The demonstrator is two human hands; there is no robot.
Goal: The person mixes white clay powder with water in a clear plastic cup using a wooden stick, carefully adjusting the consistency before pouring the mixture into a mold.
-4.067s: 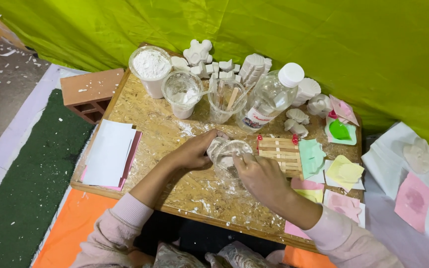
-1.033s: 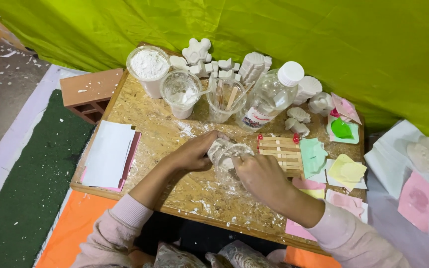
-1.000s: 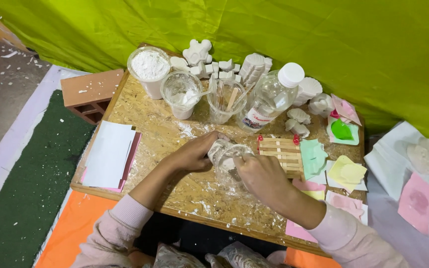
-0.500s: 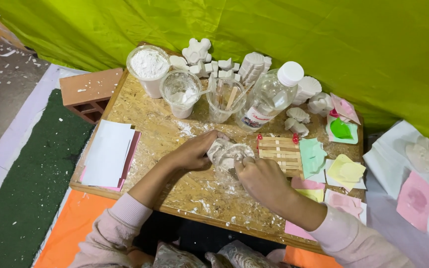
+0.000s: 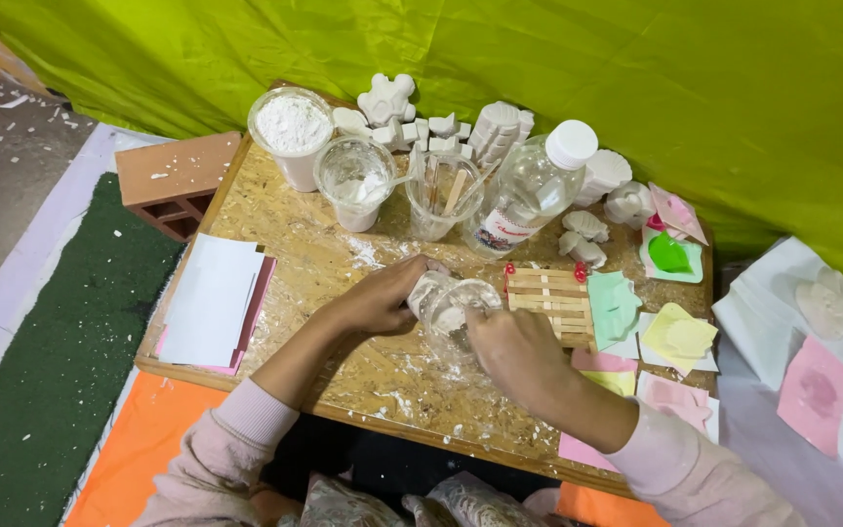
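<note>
My left hand (image 5: 375, 298) and my right hand (image 5: 511, 349) both grip a small clear plastic mould (image 5: 451, 303) with white plaster in it, held just above the middle of the low chipboard table (image 5: 275, 244). The left hand clasps its left side and the right hand its lower right edge. White crumbs lie on the board under the hands. A little wooden slat pallet (image 5: 548, 298) lies right beside the mould.
At the back stand a cup of white powder (image 5: 291, 132), a cup with white paste (image 5: 354, 181), a cup of sticks (image 5: 443, 193), a clear bottle (image 5: 529, 190) and white plaster casts (image 5: 441, 122). Paper stack (image 5: 212, 298) left; coloured moulds (image 5: 670, 337) right; brick (image 5: 176, 181) far left.
Both hands stay on the clear mould at the same spot; only small shifts of the fingers around it.
</note>
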